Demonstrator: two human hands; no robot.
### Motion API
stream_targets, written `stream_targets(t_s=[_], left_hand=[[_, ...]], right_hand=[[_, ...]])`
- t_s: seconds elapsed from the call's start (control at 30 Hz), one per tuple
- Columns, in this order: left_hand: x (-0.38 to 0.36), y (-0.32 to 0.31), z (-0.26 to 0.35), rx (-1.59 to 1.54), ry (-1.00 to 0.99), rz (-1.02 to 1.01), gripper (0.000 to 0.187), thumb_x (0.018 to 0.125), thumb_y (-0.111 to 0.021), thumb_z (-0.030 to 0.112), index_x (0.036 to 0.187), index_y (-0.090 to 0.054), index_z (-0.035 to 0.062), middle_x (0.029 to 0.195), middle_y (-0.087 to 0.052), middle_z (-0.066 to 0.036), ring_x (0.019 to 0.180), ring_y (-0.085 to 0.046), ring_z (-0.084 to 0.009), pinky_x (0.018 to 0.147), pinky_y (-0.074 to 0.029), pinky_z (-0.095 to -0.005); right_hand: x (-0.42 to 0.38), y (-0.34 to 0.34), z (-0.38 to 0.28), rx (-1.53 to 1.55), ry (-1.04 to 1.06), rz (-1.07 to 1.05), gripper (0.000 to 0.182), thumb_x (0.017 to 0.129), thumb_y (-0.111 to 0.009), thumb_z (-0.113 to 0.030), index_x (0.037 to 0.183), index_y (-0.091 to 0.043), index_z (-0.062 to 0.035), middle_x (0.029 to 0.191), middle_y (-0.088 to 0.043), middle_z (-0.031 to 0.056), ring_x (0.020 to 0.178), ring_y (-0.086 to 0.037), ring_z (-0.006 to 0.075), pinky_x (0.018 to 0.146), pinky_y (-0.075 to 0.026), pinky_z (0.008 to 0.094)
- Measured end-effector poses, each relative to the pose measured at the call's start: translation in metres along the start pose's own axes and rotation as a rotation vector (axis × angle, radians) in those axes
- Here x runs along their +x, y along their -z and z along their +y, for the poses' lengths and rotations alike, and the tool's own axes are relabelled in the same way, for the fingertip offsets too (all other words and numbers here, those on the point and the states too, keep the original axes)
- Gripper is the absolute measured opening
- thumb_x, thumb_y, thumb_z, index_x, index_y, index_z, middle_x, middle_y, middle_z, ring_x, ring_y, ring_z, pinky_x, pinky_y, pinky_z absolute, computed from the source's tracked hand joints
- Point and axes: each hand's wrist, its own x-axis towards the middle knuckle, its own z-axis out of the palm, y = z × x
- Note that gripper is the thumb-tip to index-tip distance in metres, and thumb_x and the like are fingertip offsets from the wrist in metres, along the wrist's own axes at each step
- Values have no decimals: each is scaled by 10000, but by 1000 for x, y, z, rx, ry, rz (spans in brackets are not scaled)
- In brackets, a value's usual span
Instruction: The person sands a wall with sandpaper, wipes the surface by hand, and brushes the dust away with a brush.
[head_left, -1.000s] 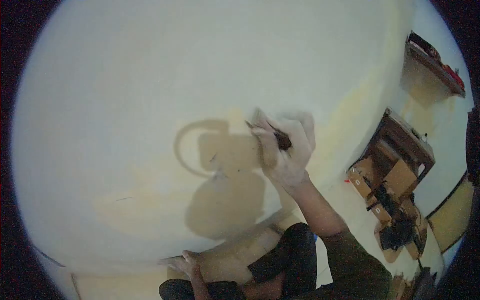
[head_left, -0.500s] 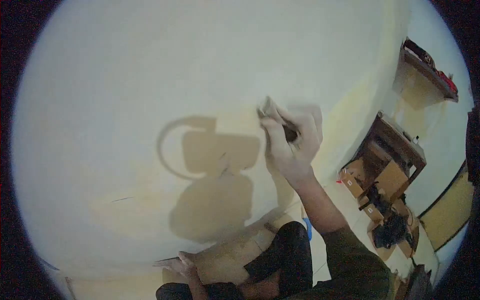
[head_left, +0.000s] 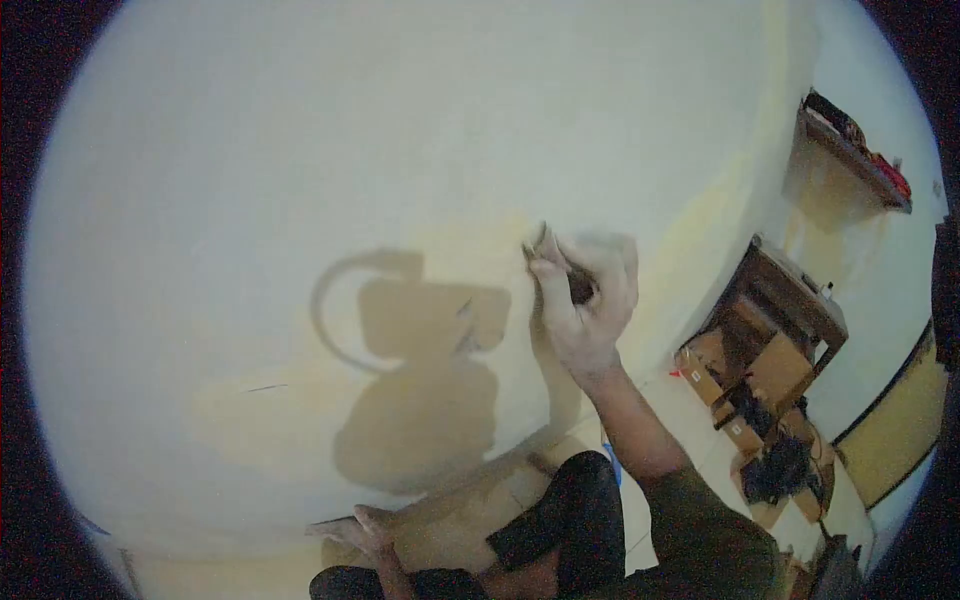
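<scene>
Raised in front of the pale wall (head_left: 560, 110), my right hand (head_left: 595, 300) pinches a small folded pale piece (head_left: 543, 243) with a darker edge between thumb and fingers. Its tip is right at the wall surface; what the piece is made of I cannot tell. Low on the left, my left hand (head_left: 370, 535) is held close to the wall's foot, fingers stretched out to the left and thumb raised. Yellowish patches (head_left: 470, 235) and short dark marks (head_left: 265, 387) show on the wall. A shadow of a head with headgear falls left of my right hand.
My bent leg (head_left: 580, 500) is at the bottom, above the tiled floor. A blue thing (head_left: 612, 462) lies behind my right forearm. To the right stand a wooden cabinet (head_left: 800, 290), cardboard boxes (head_left: 780, 370) and a black bag (head_left: 780, 470). A shelf (head_left: 850, 150) with cloths hangs above.
My right hand appears slightly lower in the view, still pinching the piece at the wall. The whole view has shifted a little, and my left hand stays low by the wall.
</scene>
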Motion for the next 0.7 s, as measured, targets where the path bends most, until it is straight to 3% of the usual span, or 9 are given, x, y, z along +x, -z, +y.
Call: stream_targets(t_s=[0.07, 0.2, 0.3, 0.37, 0.43, 0.5, 0.6, 0.7], left_hand=[[1, 11, 11, -30, -39, 31, 1072, 996, -397, 666, 1576, 129, -67, 1644, 145, -337, 1543, 71, -480, 1231, 6, -609], [6, 6, 10, -95, -16, -4, 1089, 984, -412, 683, 1582, 113, -60, 1647, 142, -331, 1546, 76, -469, 1232, 11, -612], [2, 6, 2, -129, 23, -44, 1095, 979, -422, 690, 1587, 105, -53, 1648, 140, -328, 1547, 82, -463, 1233, 15, -611], [2, 9, 3, -135, 16, -44, 1098, 978, -430, 690, 1588, 107, -48, 1649, 140, -325, 1548, 87, -460, 1234, 14, -608], [10, 16, 22, -59, -13, -19, 1143, 962, -448, 705, 1573, 129, -69, 1629, 101, -368, 1529, 12, -493, 1234, -51, -592], [14, 25, 38, 83, -34, 20, 1231, 932, -476, 736, 1541, 169, -117, 1586, 21, -457, 1491, -143, -563, 1231, -178, -566], [12, 31, 37, 11, -1, -31, 1200, 946, -417, 746, 1541, 152, -126, 1591, 85, -442, 1514, -46, -547, 1240, -129, -582], [5, 21, 3, -89, -8, -41, 1135, 972, -471, 669, 1564, 119, -100, 1626, 136, -374, 1537, 51, -500, 1239, -25, -595]], right_hand=[[30, -6, -17, -34, -10, 11, 217, 779, -848, -126, 898, -668, -102, 812, -585, 35, 755, -492, 230, 733, -356, 392], [10, -3, -8, -42, -27, -30, 214, 788, -843, -124, 928, -682, -111, 828, -591, 27, 756, -494, 233, 731, -351, 392], [-20, 3, -9, -20, 21, -56, 213, 815, -796, 4, 980, -662, -13, 884, -577, 78, 783, -530, 176, 680, -444, 292], [-4, 4, -14, -51, 62, -62, 222, 810, -801, -5, 973, -651, -1, 888, -575, 84, 784, -531, 180, 664, -448, 301], [31, -11, -19, -48, 60, -23, 228, 810, -807, -15, 972, -647, 3, 883, -575, 85, 787, -531, 182, 660, -448, 305], [32, -17, -15, -21, -1, 32, 246, 790, -861, -169, 950, -681, -119, 827, -582, 28, 773, -502, 216, 762, -351, 385], [-9, -6, -10, -10, -23, 13, 233, 799, -856, -182, 946, -685, -126, 825, -580, 23, 770, -504, 213, 759, -352, 383], [-19, 0, -21, -2, -12, 4, 242, 792, -861, -170, 951, -685, -123, 833, -589, 28, 778, -513, 213, 748, -361, 380]])
